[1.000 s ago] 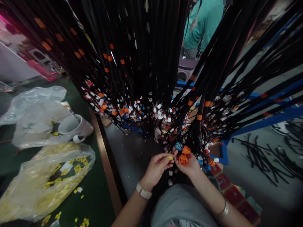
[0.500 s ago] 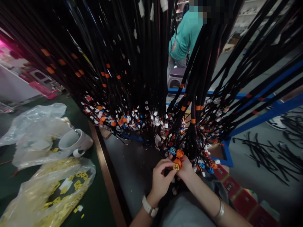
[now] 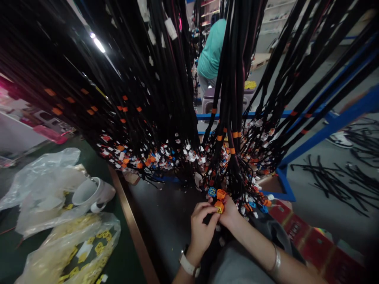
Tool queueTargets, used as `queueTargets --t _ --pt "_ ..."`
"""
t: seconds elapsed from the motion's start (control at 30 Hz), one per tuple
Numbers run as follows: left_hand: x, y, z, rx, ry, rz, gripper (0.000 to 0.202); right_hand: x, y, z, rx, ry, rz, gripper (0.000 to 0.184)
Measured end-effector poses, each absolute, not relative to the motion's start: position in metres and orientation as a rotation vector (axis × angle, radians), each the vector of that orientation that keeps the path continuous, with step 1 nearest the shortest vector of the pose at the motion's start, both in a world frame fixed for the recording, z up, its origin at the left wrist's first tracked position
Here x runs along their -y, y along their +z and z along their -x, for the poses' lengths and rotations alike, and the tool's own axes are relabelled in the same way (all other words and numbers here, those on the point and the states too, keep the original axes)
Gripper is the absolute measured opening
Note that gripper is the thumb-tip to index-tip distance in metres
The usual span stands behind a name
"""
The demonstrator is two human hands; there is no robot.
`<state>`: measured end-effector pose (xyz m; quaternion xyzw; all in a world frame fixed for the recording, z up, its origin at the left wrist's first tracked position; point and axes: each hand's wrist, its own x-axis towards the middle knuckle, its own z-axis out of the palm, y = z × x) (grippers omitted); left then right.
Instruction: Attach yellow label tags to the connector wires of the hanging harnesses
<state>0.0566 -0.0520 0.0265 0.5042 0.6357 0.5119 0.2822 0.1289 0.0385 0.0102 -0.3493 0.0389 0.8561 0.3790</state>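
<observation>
My left hand (image 3: 201,221), with a white watch strap at its wrist, pinches a small yellow insert (image 3: 219,209) between thumb and fingertips. The insert sits against the face of an orange connector (image 3: 218,204); how deep it goes in I cannot tell. Closed around that connector's cable end is my right hand (image 3: 230,213), a silver bangle on its forearm. Right above lie a second orange connector (image 3: 220,194) and a blue connector (image 3: 212,192), both at the right hand's fingers. Black cable bundles (image 3: 235,118) hang down behind both hands.
Clear bags (image 3: 97,221) of yellow inserts and a white mug (image 3: 94,193) lie on the green table (image 3: 118,252) at left. Beyond the cables are a blue frame (image 3: 287,185), a purple stool (image 3: 209,94) and a person in teal (image 3: 212,49). Cut black tubes (image 3: 319,177) litter the floor.
The view has shifted a little. The yellow insert, which showed its face at the orange connector, now sits closer against it under my left fingertips. The person behind has bent further over.
</observation>
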Motion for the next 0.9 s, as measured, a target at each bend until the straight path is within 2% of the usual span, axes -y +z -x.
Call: queueTargets --t 0.1,0.3,0.53,0.9 --pt "0.050 0.024 -0.058 -1.712 1.399 -1.176 0.006 -0.036 0.013 -0.126 -0.146 2.165 0.994 0.027" --pt "0.047 0.021 -0.057 -1.539 1.319 -0.914 0.029 -0.033 0.018 -0.125 -0.184 2.110 1.137 0.028" --pt "0.048 0.020 -0.054 -1.513 1.311 -0.892 0.028 -0.035 0.023 -0.123 -0.200 2.150 1.182 0.034" --pt "0.050 0.015 -0.051 -1.352 1.378 -0.544 0.032 -0.036 0.020 -0.134 -0.110 2.366 1.144 0.024"
